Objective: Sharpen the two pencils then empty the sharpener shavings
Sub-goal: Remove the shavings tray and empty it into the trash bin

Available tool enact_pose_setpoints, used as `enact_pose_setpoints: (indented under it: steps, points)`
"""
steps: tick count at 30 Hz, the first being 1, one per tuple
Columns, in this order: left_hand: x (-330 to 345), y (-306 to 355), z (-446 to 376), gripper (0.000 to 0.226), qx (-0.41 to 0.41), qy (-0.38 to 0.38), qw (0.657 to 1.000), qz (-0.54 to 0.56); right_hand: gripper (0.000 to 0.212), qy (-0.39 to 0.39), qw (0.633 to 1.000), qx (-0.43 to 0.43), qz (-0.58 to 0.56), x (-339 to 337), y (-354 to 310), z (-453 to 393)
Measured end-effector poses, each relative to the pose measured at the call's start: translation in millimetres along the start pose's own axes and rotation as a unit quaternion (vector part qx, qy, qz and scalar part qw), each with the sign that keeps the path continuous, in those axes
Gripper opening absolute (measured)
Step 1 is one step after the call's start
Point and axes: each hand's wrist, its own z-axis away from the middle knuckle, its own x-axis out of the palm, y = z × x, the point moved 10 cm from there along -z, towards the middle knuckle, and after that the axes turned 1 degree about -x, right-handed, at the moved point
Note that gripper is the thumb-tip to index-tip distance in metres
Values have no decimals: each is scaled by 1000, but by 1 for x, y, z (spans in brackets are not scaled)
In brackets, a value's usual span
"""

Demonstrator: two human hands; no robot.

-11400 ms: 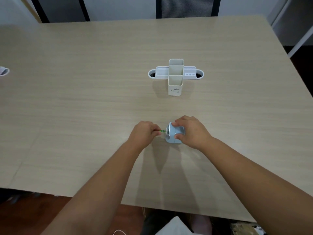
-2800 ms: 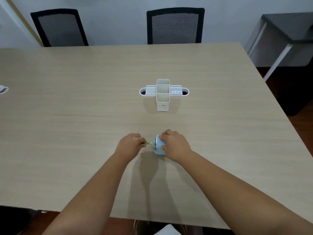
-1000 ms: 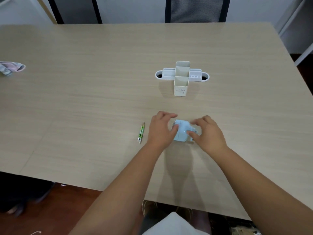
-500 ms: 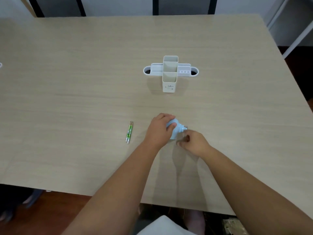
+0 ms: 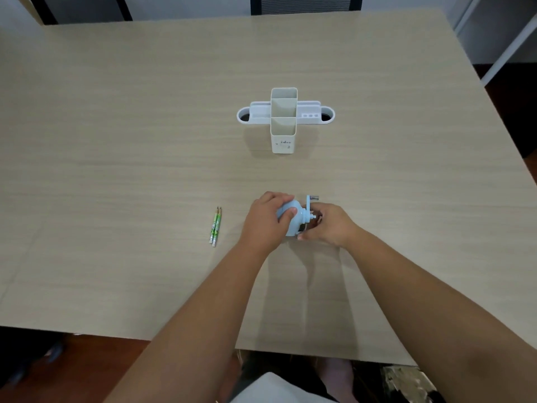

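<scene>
A light blue crank sharpener [image 5: 294,219] sits on the table near its front middle. My left hand [image 5: 267,221] wraps over its left side and top. My right hand [image 5: 328,223] grips its right end below the crank handle [image 5: 311,199], fingers curled on a small part that I cannot make out. Two green pencils [image 5: 215,226] lie side by side on the table to the left of my left hand, tips pointing away from me.
A white desk organiser [image 5: 284,120] stands behind the sharpener at the table's middle. Black chairs [image 5: 305,4] line the far edge. The wooden table [image 5: 116,141] ends close to me.
Both pencils now lie on the table. My left hand moved from the pencil onto the sharpener, and my right hand shifted to its crank end.
</scene>
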Motion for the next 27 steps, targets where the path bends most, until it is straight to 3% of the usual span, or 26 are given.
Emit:
enact_pose_setpoints:
  steps: [3, 7, 12, 17, 21, 27]
  points:
    - [-2, 0, -2, 32, -3, -9, 1000, -13, 64, 24, 1000, 6, -12, -19, 15, 12]
    - [-5, 3, -5, 35, 4, -33, 996, -78, 64, 61, 996, 13, -63, -39, 35, 43]
    - [-13, 39, 15, 42, 99, 42, 979, -171, 65, 76, 978, 31, -190, -44, 52, 87]
    - [53, 82, 48, 64, 229, -103, 953, -169, 67, 108, 948, 19, -300, -46, 56, 134]
    - [90, 103, 56, 60, 276, -148, 935, -167, 64, 152, 919, 13, -364, -52, 73, 177]
    - [156, 160, 88, 60, 364, -249, 889, -125, 48, 295, 807, 35, -510, -60, 133, 254]
